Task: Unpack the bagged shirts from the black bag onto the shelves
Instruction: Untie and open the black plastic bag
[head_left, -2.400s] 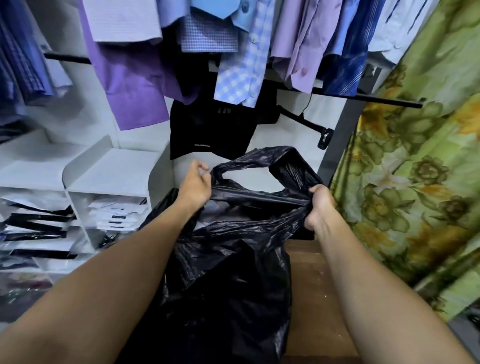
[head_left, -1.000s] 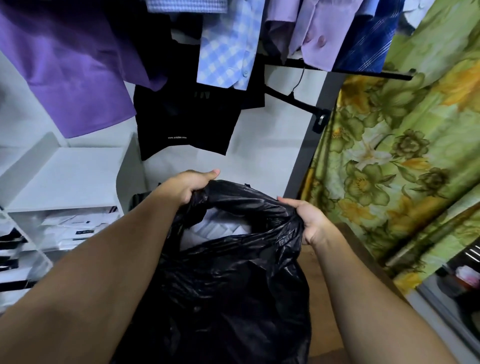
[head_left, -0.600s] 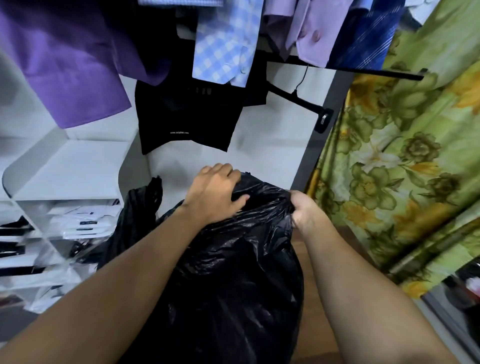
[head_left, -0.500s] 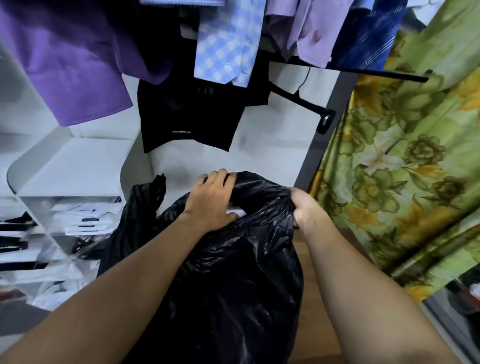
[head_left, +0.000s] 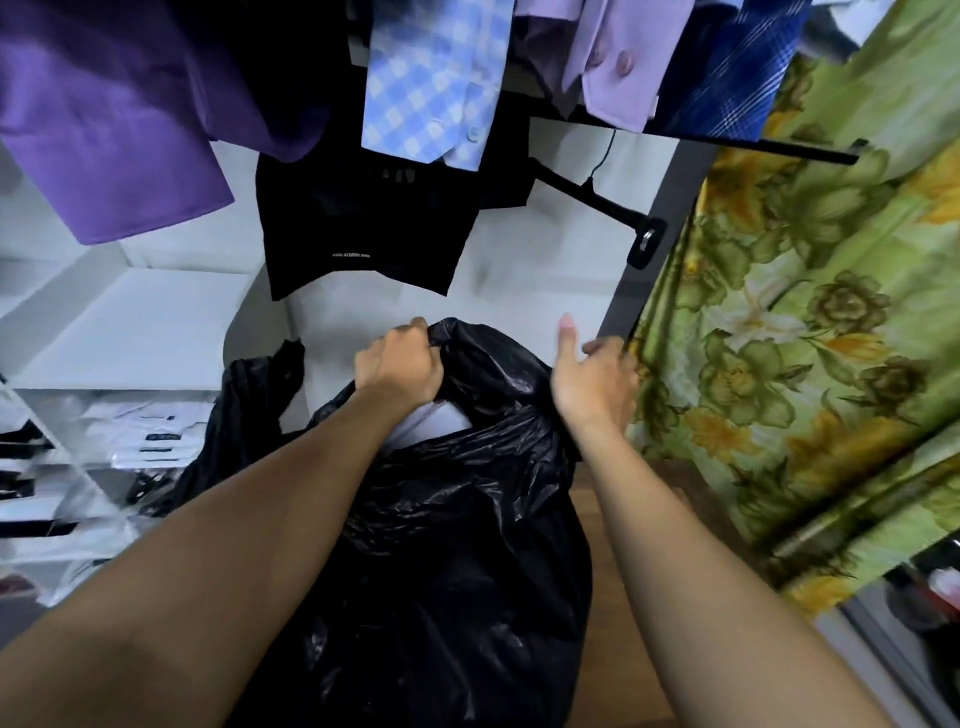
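A short line of tiny white print runs near the lower hem of the hanging black garment. It seems to end in ".com", but the letters are too small to read with certainty. Below and left of that garment, the bagged shirts on the shelf carry dark label strips, which are too blurred to read.

Colour crowds our black bag
Above the bag we see a purple shirt, a blue-and-white checked shirt, a lilac shirt, a navy plaid shirt and a black garment; white shelves to its left; to its right, a green curtain patterned with yellow and olive flowers.
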